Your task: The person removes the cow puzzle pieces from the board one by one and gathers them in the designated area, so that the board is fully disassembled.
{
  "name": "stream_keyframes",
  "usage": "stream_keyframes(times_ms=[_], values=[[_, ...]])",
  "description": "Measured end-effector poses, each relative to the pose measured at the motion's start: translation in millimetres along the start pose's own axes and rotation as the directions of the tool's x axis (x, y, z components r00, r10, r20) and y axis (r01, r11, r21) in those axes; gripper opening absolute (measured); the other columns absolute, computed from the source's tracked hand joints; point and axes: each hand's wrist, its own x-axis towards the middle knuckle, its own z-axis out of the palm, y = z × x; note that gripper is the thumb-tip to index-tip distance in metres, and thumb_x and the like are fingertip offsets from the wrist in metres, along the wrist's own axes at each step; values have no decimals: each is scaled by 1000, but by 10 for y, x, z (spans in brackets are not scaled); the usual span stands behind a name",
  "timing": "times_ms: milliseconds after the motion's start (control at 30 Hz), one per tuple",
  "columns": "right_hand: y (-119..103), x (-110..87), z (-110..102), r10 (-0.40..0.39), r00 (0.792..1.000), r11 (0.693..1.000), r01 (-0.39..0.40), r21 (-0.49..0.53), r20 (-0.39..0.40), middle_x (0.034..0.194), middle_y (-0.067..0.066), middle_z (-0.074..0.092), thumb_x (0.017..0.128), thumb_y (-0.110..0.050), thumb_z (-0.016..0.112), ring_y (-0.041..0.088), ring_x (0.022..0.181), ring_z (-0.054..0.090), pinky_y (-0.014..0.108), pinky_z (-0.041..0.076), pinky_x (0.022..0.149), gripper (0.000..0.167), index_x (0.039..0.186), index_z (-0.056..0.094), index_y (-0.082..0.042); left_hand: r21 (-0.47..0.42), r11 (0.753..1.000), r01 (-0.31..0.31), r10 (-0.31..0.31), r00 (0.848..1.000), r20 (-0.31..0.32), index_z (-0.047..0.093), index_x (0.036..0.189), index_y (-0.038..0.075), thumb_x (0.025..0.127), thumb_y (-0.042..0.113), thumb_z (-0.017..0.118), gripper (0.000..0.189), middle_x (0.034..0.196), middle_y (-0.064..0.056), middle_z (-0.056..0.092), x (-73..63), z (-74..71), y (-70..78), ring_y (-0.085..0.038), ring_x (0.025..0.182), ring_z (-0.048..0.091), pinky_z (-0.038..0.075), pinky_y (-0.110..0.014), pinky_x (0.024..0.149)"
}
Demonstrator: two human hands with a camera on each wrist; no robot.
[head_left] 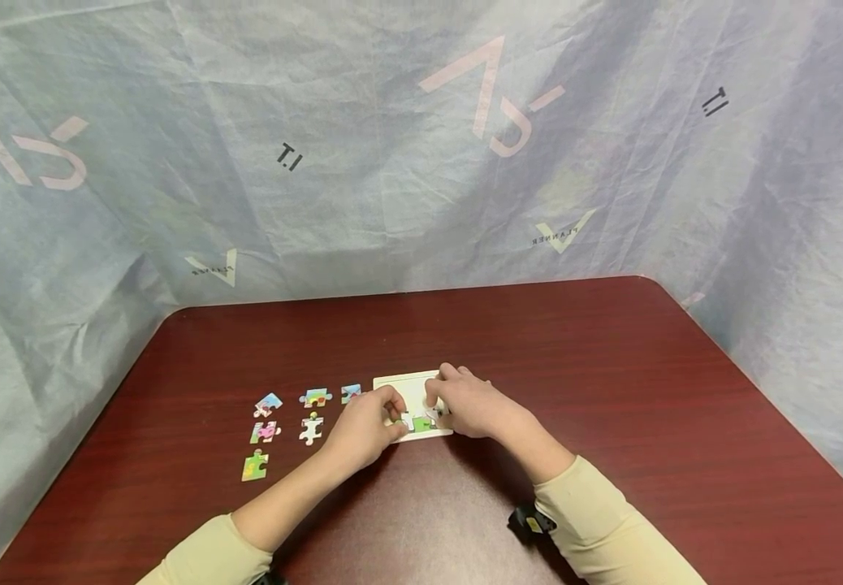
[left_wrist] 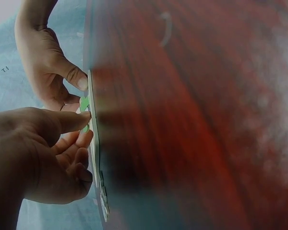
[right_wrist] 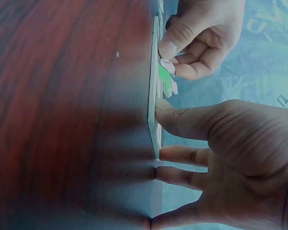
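A shallow pale puzzle tray (head_left: 392, 379) lies on the table between the hands. My left hand (head_left: 363, 424) is at its left side, pinching a green and white jigsaw piece (right_wrist: 166, 74) between thumb and fingers. In the right wrist view this piece stands tilted above the tray. My right hand (head_left: 471, 404) rests at the tray's right side. Its thumb (right_wrist: 170, 117) touches the tray's edge, and its fairly straight fingers reach the far corner and the tabletop. A green part (head_left: 423, 424) shows low in the tray; fingers partly cover the tray's inside.
Left of the tray lie several loose jigsaw pieces, among them a green one (head_left: 255, 465), a pink one (head_left: 265, 432), a white one (head_left: 311, 428) and a blue one (head_left: 351, 393). The dark red table (head_left: 611, 390) has grey printed cloth (head_left: 392, 162) hanging behind it.
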Motion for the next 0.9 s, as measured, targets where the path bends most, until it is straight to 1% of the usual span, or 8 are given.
stream_keyframes(times_ms=[233, 367, 500, 633, 733, 900], values=[[-11, -6, 7, 0, 1000, 1000, 0, -5, -6, 107, 4, 51, 86, -11, 81, 29, 101, 52, 59, 50, 77, 22, 98, 65, -18, -62, 998, -15, 15, 1000, -14, 63, 88, 12, 89, 5, 76, 14, 76, 7, 60, -11, -2, -14, -7, 60, 49, 43, -26, 59], [-7, -4, 8, 5, 1000, 1000, -5, -4, -8, 106, 3, 51, 85, -11, 82, 29, 101, 52, 59, 50, 77, 22, 97, 65, -19, -101, 995, -14, 13, 1000, -13, 64, 87, 11, 90, 3, 74, 13, 77, 6, 60, 0, -1, -26, -7, 62, 50, 44, -25, 60], [-4, -5, 8, 3, 1000, 1000, -3, -3, -7, 106, 3, 51, 86, -11, 81, 28, 101, 52, 59, 49, 77, 22, 98, 65, -19, -135, 991, -1, -3, 1000, -29, 63, 85, 13, 89, 3, 74, 16, 76, 7, 59, 6, -4, -37, -7, 65, 51, 44, -26, 62], [-3, -4, 11, 0, 1000, 1000, 0, 3, -7, 106, 3, 51, 86, -12, 81, 28, 100, 52, 59, 49, 77, 22, 98, 65, -18, -132, 991, 5, -14, 998, -65, 63, 85, 15, 88, 4, 77, 18, 76, 8, 58, -4, -17, -53, -8, 65, 50, 43, -27, 63], [-4, -6, 9, -2, 1000, 1000, 2, 4, -7, 106, 4, 51, 86, -12, 81, 29, 100, 52, 58, 49, 77, 22, 99, 65, -18, -130, 991, 6, -18, 996, -90, 63, 85, 15, 87, 4, 77, 18, 75, 8, 58, -25, -33, -71, -8, 65, 49, 43, -27, 63], [-3, -9, 5, 2, 1000, 1000, -2, 4, -2, 106, 4, 51, 87, -13, 81, 28, 100, 52, 57, 49, 77, 21, 100, 65, -18, -128, 992, 9, -23, 994, -107, 63, 85, 15, 87, 3, 77, 19, 73, 8, 56, -65, -64, -115, -9, 64, 48, 42, -27, 61]])
